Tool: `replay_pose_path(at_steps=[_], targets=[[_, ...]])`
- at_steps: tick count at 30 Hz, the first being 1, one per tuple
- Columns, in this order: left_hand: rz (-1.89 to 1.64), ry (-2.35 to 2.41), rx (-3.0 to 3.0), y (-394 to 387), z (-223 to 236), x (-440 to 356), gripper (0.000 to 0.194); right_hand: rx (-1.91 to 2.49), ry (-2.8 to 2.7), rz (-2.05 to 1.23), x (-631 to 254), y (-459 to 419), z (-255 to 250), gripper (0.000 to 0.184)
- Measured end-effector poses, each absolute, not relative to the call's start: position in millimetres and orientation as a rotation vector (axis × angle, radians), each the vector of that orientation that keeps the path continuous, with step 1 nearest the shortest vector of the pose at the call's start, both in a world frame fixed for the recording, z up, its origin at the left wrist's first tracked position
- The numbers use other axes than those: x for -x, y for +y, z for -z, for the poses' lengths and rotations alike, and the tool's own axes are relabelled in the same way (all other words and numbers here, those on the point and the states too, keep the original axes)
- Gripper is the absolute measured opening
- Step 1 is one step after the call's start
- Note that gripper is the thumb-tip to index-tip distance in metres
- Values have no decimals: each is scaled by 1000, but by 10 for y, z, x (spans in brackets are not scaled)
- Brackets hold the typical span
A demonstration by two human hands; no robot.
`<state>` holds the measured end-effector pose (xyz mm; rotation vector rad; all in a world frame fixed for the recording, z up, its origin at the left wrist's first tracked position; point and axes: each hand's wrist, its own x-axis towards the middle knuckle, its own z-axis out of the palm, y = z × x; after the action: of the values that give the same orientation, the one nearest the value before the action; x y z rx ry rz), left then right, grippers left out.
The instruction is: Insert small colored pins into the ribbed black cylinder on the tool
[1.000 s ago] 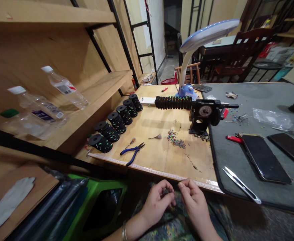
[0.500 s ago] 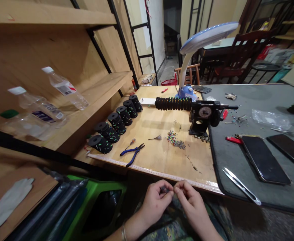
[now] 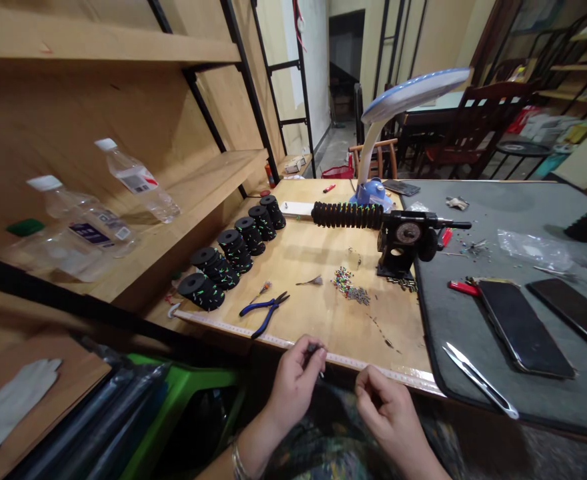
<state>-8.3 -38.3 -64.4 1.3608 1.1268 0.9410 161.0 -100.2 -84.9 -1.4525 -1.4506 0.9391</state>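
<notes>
My left hand (image 3: 296,377) is closed at the table's front edge, its fingers curled around something small and dark that I cannot make out. Across a gap, my right hand (image 3: 386,407) is closed too, thumb and forefinger pinched; what lies in the pinch is too small to tell. On the wooden table (image 3: 313,323) ahead are blue-handled pliers (image 3: 266,313), a pile of coloured beads (image 3: 342,280) beside small metal pieces (image 3: 358,295), and a short beaded line (image 3: 383,333). Black foam spools (image 3: 201,291) with bright bits stand in a row on the left.
A black winding machine (image 3: 406,240) carries a row of black spools (image 3: 347,215). Behind it stands a blue lamp (image 3: 373,190). Thread snips (image 3: 478,380) and phones (image 3: 526,327) lie on the grey mat (image 3: 443,300). Plastic bottles (image 3: 138,180) rest on the left shelf.
The hands came together half a second ago and are now apart. My left hand has moved up and left, over the table's edge; my right hand has shifted slightly right. The view has tilted slightly.
</notes>
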Motion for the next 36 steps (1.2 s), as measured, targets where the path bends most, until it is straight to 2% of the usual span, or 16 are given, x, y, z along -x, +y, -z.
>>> replay_pose_path(at_steps=[4,10,15,27,31,36], targets=[[-1010,1155,-1274,-236,648,226,24,1469,-1320,-936,-1703,-1002,818,17],[-804,1015,-1180,-347,642,226,28,1434,-1138,-1098,-1688,-1000,826,26],[-693,969,-1156,-459,613,14,34,1397,-1151,-1077,-1659,-1039,936,26],[-785,1023,-1078,-375,642,-105,35,1420,-1317,-935,-1646,-1041,876,27],[-821,1054,-1192,-378,606,-105,31,1406,-1354,-1048,-1747,-1016,830,26],[-853,1102,-1383,-425,526,-102,24,1456,-1118,-1047,-1915,-988,648,37]])
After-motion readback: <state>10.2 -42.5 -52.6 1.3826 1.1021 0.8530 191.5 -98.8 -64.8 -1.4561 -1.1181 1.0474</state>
